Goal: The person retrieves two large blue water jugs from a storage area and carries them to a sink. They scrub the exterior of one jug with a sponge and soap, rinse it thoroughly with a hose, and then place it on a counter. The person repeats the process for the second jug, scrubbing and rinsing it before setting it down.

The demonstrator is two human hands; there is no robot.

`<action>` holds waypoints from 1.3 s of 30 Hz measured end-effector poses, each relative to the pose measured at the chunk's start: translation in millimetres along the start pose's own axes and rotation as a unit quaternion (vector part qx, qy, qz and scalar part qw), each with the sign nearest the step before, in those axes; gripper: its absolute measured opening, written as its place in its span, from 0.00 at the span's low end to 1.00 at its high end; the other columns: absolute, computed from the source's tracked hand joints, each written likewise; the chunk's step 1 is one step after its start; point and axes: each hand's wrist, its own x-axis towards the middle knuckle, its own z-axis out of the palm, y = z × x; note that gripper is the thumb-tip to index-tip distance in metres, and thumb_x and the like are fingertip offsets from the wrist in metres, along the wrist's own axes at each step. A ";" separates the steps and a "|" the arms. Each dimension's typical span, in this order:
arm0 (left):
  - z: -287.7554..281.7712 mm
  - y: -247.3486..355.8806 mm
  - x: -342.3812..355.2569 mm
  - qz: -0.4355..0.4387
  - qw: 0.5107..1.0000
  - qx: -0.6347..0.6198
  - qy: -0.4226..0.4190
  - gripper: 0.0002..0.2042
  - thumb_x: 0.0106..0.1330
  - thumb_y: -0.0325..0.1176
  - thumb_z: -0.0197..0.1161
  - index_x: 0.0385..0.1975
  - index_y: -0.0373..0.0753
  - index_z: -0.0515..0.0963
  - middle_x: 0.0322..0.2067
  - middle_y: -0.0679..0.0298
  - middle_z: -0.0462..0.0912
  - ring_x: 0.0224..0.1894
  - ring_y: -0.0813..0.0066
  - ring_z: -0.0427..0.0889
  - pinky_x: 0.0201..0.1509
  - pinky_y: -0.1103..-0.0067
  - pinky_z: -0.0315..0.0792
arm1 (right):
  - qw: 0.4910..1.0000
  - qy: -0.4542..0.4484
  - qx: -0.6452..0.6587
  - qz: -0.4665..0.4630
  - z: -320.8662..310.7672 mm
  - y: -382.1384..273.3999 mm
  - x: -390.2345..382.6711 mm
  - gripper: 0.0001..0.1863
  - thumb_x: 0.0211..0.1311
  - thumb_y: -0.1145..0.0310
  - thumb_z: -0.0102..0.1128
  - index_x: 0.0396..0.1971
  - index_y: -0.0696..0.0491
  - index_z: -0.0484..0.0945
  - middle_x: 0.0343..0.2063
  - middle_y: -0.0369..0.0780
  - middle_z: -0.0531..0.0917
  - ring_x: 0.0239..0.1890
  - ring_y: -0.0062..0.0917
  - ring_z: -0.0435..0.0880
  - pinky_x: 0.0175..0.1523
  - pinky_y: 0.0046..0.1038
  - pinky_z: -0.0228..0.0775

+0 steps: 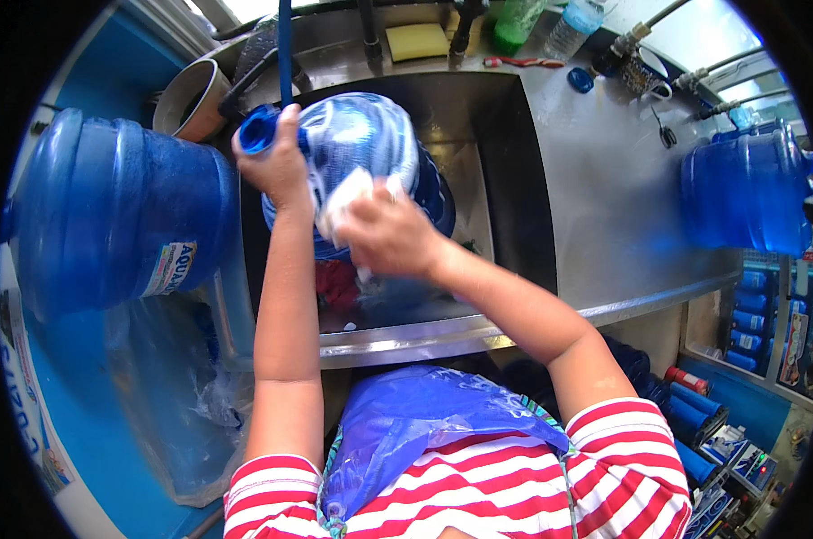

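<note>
A large blue water jug (361,126), streaked with white foam, lies tilted in the steel sink (523,207). My left hand (276,166) grips it at the neck, beside the open blue mouth (259,130) at upper left. My right hand (381,225) is closed on a white cloth or pad (348,202) pressed against the jug's foamy side, slightly blurred. Red material (334,286) lies on the sink floor below the jug.
Blue jugs stand left (110,216) and right (738,189). Along the back are a bowl (191,99), blue hose (286,45), yellow sponge (415,41), bottles (568,27), toothbrush (518,62), mug (641,76) and scissors (665,130).
</note>
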 end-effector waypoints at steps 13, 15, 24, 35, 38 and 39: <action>-97.2 2.8 -48.9 -0.081 0.958 -0.209 -0.182 0.24 0.55 0.41 0.64 0.49 0.36 0.70 0.40 0.58 0.78 0.47 0.65 0.77 0.59 0.68 0.68 | 0.919 -0.147 0.089 0.356 72.8 138.7 -110.1 0.17 0.61 0.70 0.48 0.47 0.61 0.77 0.46 0.52 0.81 0.50 0.43 0.79 0.57 0.37 0.69; -103.8 -6.0 -47.1 -0.139 0.983 -0.107 0.045 0.19 0.57 0.38 0.61 0.46 0.34 0.73 0.42 0.56 0.79 0.50 0.65 0.78 0.61 0.69 0.69 | 0.869 -0.239 0.044 0.430 63.6 128.4 -119.8 0.19 0.61 0.67 0.51 0.49 0.60 0.76 0.47 0.53 0.81 0.51 0.46 0.79 0.57 0.40 0.69; -80.9 14.9 -61.4 -0.020 0.941 -0.181 -0.284 0.27 0.52 0.44 0.66 0.49 0.38 0.69 0.39 0.59 0.76 0.46 0.65 0.75 0.60 0.67 0.66 | 0.889 -0.180 0.220 0.359 90.3 179.5 -105.0 0.14 0.62 0.71 0.52 0.45 0.54 0.82 0.46 0.48 0.82 0.43 0.37 0.82 0.49 0.33 0.72; -76.6 25.1 -60.2 0.017 0.903 -0.201 -0.379 0.30 0.52 0.49 0.71 0.47 0.38 0.67 0.35 0.62 0.74 0.43 0.65 0.76 0.56 0.67 0.67 | 0.876 -0.318 0.249 0.264 105.2 158.9 -45.8 0.14 0.61 0.72 0.56 0.45 0.56 0.82 0.45 0.43 0.84 0.43 0.27 0.82 0.52 0.28 0.71; -93.8 8.3 -54.7 -0.119 0.985 -0.123 -0.028 0.22 0.59 0.42 0.62 0.48 0.36 0.69 0.39 0.58 0.78 0.45 0.64 0.78 0.59 0.67 0.68 | 0.631 -0.123 0.601 0.475 112.7 179.6 -120.7 0.17 0.69 0.67 0.47 0.48 0.58 0.81 0.43 0.41 0.85 0.43 0.25 0.83 0.52 0.27 0.71; -89.9 10.2 -54.4 -0.129 0.987 -0.064 0.072 0.19 0.59 0.38 0.58 0.48 0.35 0.70 0.41 0.56 0.78 0.46 0.64 0.77 0.61 0.67 0.67 | 0.749 -0.166 0.486 0.418 103.8 148.6 -99.7 0.17 0.69 0.66 0.48 0.48 0.58 0.81 0.42 0.40 0.85 0.42 0.23 0.82 0.51 0.25 0.71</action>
